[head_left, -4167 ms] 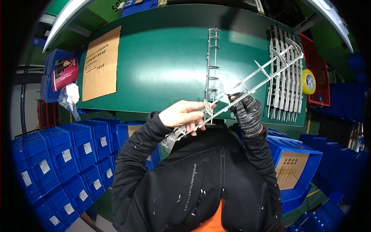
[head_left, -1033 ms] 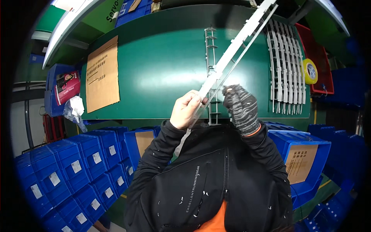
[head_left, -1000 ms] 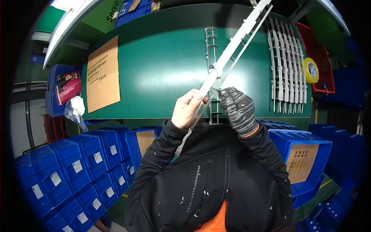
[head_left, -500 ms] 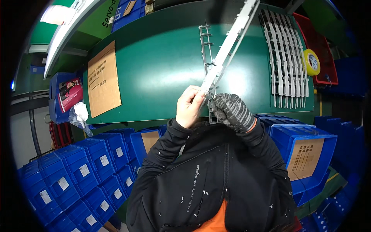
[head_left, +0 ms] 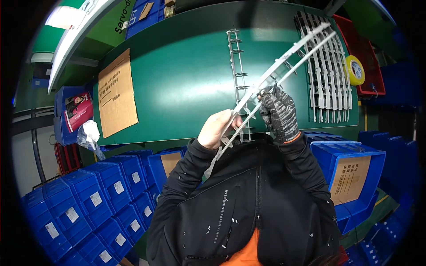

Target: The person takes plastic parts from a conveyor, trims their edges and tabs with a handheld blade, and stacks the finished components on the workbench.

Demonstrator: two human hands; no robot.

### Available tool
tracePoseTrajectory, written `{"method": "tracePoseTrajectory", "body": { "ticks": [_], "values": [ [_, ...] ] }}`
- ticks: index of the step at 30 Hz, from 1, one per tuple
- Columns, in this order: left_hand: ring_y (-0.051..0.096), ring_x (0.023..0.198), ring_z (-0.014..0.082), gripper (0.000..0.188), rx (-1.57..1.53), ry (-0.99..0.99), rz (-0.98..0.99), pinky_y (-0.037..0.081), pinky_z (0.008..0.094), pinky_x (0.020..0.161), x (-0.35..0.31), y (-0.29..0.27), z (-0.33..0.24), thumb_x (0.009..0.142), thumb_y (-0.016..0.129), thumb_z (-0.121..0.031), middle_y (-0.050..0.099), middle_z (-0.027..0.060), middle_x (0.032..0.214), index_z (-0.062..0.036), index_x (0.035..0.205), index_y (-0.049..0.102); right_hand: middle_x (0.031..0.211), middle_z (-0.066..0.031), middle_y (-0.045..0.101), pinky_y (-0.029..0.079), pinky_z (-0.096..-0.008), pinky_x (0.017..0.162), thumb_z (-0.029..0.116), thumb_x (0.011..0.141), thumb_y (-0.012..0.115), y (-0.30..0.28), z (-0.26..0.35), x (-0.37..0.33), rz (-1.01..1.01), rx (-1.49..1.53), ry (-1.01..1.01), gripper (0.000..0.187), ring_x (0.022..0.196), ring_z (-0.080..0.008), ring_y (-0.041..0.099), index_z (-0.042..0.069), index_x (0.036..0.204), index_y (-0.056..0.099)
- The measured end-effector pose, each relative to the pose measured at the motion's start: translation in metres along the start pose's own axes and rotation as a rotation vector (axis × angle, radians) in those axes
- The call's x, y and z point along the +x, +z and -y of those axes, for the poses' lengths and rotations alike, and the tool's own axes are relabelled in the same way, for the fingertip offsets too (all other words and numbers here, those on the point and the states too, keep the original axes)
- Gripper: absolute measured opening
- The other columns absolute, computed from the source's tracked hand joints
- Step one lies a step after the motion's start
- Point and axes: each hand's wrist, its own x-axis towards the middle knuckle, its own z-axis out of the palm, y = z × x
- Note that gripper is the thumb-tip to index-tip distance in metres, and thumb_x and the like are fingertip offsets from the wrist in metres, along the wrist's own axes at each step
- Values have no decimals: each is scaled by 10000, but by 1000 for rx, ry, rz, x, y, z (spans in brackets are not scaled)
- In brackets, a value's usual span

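My bare left hand (head_left: 214, 130) is closed around the lower part of a long, narrow light-grey frame (head_left: 293, 53). Two parallel rails joined by small crosspieces make up this frame, which slants up to the right above the table. My right hand (head_left: 282, 116), in a dark grey knitted glove, has its fingertips pinched at the frame's middle, beside the right rail. Whether a small part sits in those fingers is hidden. Behind the held frame, a similar ladder-like grey frame (head_left: 232, 55) lies lengthwise on the green table (head_left: 177, 88).
Several similar strips (head_left: 326, 80) lie side by side at the table's right, next to a yellow tape roll (head_left: 355, 70) and a red bin (head_left: 375, 75). Flat cardboard (head_left: 116, 95) lies on the left. Blue crates (head_left: 95, 186) stand below the table on both sides.
The held frame has tilted further right and come nearer my body, its lower end now past my left hand. My right hand has moved up and right along it.
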Motion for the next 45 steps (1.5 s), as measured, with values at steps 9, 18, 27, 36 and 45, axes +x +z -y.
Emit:
{"method": "tracePoseTrajectory", "body": {
  "ticks": [9,18,27,36,45],
  "values": [
    [543,516,134,343,404,128,-151,452,201,461,-16,9,-14,900,430,-182,589,119,766,-1,1189,401,718,-41,594,432,-241,507,158,847,540,31,25,26,52,-461,-414,178,561,-102,535,-1,919,575],
    [527,393,178,584,51,3,-268,449,248,400,-14,-8,-23,913,285,-456,577,166,613,32,1211,405,722,-156,591,463,-378,598,166,825,498,23,-20,5,237,-1112,-739,192,645,-307,578,23,892,608],
    [522,374,187,635,54,-4,-348,446,256,374,-6,-21,-20,891,271,-518,559,163,576,15,1209,403,739,-146,589,449,-384,602,217,823,510,25,-19,21,246,-831,-426,199,675,-301,572,38,824,598],
    [574,473,220,466,94,24,-466,488,293,458,12,-119,50,899,403,-360,576,164,654,-15,1211,389,1065,-157,537,431,-390,830,415,746,547,32,-64,71,111,-1686,-162,478,1012,-284,497,43,1046,553],
    [593,747,129,327,776,76,-512,471,226,596,32,-129,-37,876,467,-174,615,95,868,10,1144,493,914,-125,569,421,-394,804,231,714,550,10,-48,48,15,-1467,-621,257,914,-280,515,34,869,606]
  ]
}}
